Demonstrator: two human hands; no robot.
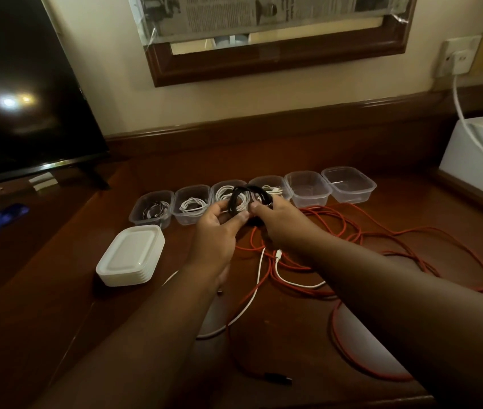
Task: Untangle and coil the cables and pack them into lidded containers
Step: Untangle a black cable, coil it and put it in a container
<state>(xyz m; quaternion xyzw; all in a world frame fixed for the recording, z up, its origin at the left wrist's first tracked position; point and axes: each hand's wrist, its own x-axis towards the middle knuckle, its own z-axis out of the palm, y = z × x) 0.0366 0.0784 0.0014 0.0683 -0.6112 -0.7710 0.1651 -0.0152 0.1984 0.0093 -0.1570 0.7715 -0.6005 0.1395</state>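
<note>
Both hands hold a coiled black cable [238, 199] above the wooden desk, in front of a row of clear containers. My left hand [219, 228] pinches the coil's left side and my right hand [275, 219] grips its right side. The leftmost container [151, 212] holds a dark cable, the second container [190, 206] a white one; the third and fourth, partly hidden behind the coil, also hold white cables. The fifth container [308, 187] and the sixth container [349, 183] look empty. A long red cable [382, 243] and a white cable [290, 278] lie tangled on the desk under my arms.
A stack of white lids [131, 255] sits left of my hands. A TV screen [22, 93] stands at the back left. A white box [482, 154] with a plugged-in white cord is at the right. The desk's front edge [352, 399] is near.
</note>
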